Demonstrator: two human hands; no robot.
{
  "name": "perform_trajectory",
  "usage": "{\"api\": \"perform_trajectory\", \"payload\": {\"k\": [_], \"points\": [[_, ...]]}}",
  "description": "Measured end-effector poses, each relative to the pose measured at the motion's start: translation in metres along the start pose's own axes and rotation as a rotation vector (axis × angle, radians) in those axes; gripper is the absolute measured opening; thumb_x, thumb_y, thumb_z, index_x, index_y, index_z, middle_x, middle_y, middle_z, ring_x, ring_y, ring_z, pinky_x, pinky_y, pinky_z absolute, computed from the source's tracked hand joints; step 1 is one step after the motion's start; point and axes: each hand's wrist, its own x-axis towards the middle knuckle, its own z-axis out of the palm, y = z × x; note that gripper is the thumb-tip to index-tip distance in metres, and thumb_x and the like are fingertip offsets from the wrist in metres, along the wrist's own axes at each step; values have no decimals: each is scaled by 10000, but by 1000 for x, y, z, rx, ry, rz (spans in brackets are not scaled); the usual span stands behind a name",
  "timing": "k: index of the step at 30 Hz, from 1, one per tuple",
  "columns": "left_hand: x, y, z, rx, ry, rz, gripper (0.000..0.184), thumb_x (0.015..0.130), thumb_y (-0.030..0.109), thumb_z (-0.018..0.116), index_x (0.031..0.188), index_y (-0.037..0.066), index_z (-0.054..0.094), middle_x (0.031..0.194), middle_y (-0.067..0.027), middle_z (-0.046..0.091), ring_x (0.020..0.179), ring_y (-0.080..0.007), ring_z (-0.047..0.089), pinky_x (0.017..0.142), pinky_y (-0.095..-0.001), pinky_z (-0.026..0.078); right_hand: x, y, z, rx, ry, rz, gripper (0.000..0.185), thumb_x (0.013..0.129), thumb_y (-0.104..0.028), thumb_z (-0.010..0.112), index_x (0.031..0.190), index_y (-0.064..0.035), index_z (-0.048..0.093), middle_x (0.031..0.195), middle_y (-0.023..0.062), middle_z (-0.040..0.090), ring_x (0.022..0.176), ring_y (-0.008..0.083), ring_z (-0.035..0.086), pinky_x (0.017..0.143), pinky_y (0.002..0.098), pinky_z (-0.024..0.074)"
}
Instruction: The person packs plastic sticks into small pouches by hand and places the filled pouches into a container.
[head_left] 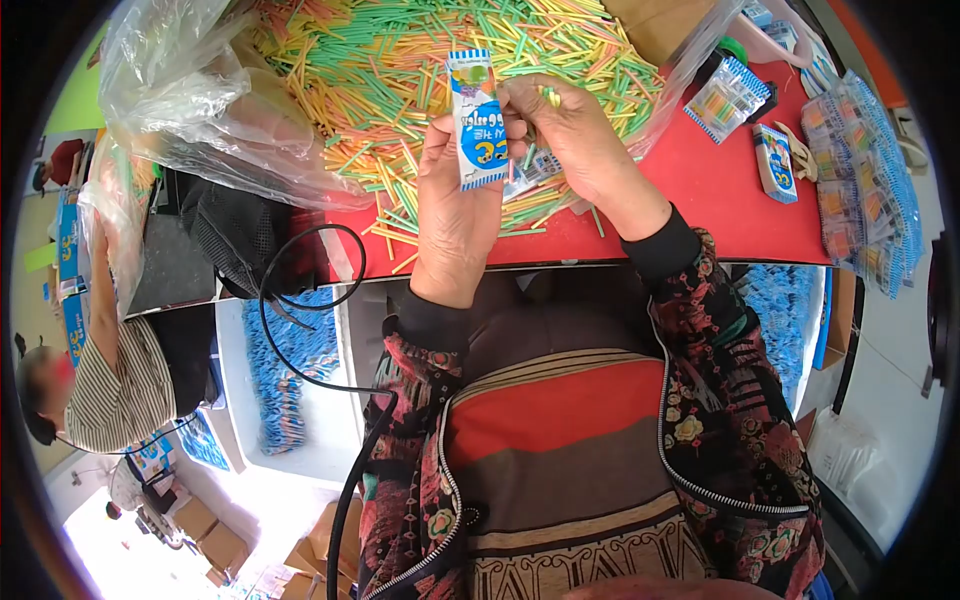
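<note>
My left hand (pixel 452 215) is closed on a small blue and white printed packet (pixel 481 130), held upright over the near edge of a heap of thin candy sticks (pixel 400 75). My right hand (pixel 572 130) is beside the packet's right edge, its fingers curled around a few candy sticks (pixel 551 96) whose yellow and green ends show. Whether its fingertips touch the packet I cannot tell. Below the hands, another packet (pixel 535 172) lies partly hidden on the sticks. The heap is green, yellow, orange and pink.
A red tabletop (pixel 730 215) carries the heap and clear plastic sheeting (pixel 190 90). On the right are a stick-filled packet (pixel 730 98), a small box (pixel 774 163) and strung packets (pixel 868 180). A black cable (pixel 265 290) hangs left. White tubs (pixel 350 400) hold blue packets. Another person (pixel 120 385) sits left.
</note>
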Motion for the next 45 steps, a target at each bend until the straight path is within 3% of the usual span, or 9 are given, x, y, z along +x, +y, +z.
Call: {"api": "perform_trajectory", "payload": {"k": [4, 14, 17, 23, 26, 31, 34, 38, 45], "points": [[-4, -1, 7, 14, 41, 61, 103, 949, 156, 480, 979, 60, 505, 982, -139, 632, 897, -281, 640, 771, -371, 519, -2, -13, -1, -343, 36, -11, 251, 940, -262, 544, 955, -21, 614, 749, 14, 587, 672, 71, 536, 578, 219, 451], [2, 16, -6, 57, 137, 43, 56, 930, 107, 518, 960, 61, 527, 954, -102, 634, 851, -218, 634, 775, -339, 510, -4, -7, -9, -458, 22, -181, 252, 926, -246, 573, 986, -8, 630, 767, -25, 584, 746, 62, 542, 688, 222, 454], [2, 21, -17, 333, 151, 59, 50, 887, 63, 598, 925, 46, 571, 908, -14, 621, 843, -94, 581, 780, -228, 461, -6, -16, -14, -467, 6, -204, 290, 912, -302, 590, 992, -28, 645, 729, -58, 553, 634, 25, 488, 564, 191, 410], [-7, 23, -22, 786, -16, 241, 111, 858, 9, 615, 955, 43, 575, 971, -32, 601, 925, -126, 563, 810, -249, 447, -10, -45, -23, -400, 99, -37, 293, 894, -352, 604, 994, -85, 675, 673, -86, 557, 462, -27, 263, 404, 168, 177], [-1, 21, -27, 990, -104, 383, 150, 814, -25, 644, 936, 43, 589, 1021, -54, 585, 974, -156, 548, 827, -272, 449, -9, -51, -21, -559, 24, -38, 276, 894, -329, 607, 1019, -93, 677, 698, -83, 577, 457, -21, 269, 399, 173, 180], [-2, 23, -24, 1190, -99, 492, 143, 771, -47, 666, 871, 39, 609, 1039, -78, 577, 987, -187, 547, 834, -290, 451, 2, -43, -38, -690, -317, -120, 213, 865, -136, 619, 1064, -76, 663, 833, -37, 623, 674, 15, 489, 580, 189, 432], [-2, 25, -18, 1250, -127, 523, 147, 758, -50, 675, 856, 42, 616, 1043, -87, 574, 977, -198, 549, 822, -298, 457, -5, -58, -36, -802, -367, 0, 227, 838, -72, 613, 1060, -62, 660, 876, -13, 644, 796, 38, 527, 712, 216, 463], [0, 25, -18, 1290, -210, 584, 171, 744, -47, 685, 865, 57, 624, 1037, -95, 571, 962, -200, 549, 796, -300, 467, -4, -57, -40, -849, -402, -113, 243, 825, -68, 624, 1066, -60, 654, 878, -3, 661, 760, 47, 541, 675, 210, 460], [-5, 24, -6, 1328, -270, 514, 170, 743, -31, 687, 868, 67, 627, 1001, -73, 566, 925, -190, 553, 766, -284, 469, -10, -46, -28, -991, -355, 63, 247, 812, -35, 597, 1052, -50, 651, 858, 26, 670, 724, 65, 569, 661, 227, 469]]}}
